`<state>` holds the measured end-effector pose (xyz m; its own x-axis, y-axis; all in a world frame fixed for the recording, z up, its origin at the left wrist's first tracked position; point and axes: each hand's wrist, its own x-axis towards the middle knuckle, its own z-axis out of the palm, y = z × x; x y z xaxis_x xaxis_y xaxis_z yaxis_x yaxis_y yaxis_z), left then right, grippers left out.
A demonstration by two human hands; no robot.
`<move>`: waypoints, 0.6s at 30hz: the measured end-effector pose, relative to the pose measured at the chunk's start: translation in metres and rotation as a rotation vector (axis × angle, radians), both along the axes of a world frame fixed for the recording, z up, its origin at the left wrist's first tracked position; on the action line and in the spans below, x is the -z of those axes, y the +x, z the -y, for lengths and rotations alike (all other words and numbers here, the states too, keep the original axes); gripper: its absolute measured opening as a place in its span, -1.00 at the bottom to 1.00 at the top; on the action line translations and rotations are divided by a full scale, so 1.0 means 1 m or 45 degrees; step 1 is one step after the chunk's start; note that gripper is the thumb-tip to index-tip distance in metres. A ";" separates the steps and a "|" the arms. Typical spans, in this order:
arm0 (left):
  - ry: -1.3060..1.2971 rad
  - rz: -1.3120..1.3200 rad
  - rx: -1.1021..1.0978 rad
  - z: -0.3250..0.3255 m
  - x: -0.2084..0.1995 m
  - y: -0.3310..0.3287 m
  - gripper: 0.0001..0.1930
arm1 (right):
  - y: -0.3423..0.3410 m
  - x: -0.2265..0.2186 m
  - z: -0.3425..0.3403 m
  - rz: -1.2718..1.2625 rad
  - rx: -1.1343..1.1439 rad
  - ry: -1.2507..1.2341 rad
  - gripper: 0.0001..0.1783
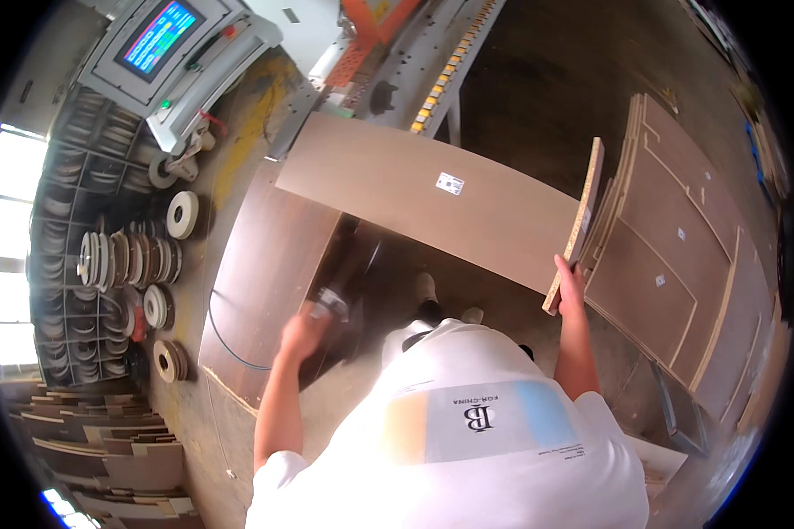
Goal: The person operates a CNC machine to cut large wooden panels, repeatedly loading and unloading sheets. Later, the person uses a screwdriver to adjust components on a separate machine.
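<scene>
My right hand [572, 284] grips the near end of a narrow chipboard panel [579, 229], which stands on its long edge with its pale raw edge upward. My left hand [302, 333] is closed around a small grey object [333, 304], too smeared by motion for its kind to show. It hovers over the right side of a dark brown table [269, 264]. Ahead of both hands, a long brown board [370, 167] with a white label lies flat, reaching from the table and machine toward the stack at right.
A large stack of brown panels [648, 238] stands at the right. A machine with a lit screen [161, 37] is at far left, beside a grey bed with yellow blocks [441, 84]. Edging rolls [128, 257] fill a rack. A thin hose [225, 342] curves over the table's left side.
</scene>
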<state>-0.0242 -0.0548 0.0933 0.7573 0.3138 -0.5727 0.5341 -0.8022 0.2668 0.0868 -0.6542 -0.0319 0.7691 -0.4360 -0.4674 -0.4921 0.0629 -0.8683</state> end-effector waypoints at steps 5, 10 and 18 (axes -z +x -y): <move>0.330 0.355 -0.363 -0.090 0.041 -0.018 -0.55 | 0.001 -0.003 -0.018 -0.087 -0.044 -0.404 0.01; -0.083 -0.018 -0.022 0.030 0.016 -0.037 -0.52 | 0.009 -0.023 -0.025 -0.137 -0.176 -0.665 0.19; -0.188 0.021 0.604 0.068 -0.002 -0.039 -0.59 | 0.016 -0.013 -0.017 -0.144 -0.367 -0.982 0.06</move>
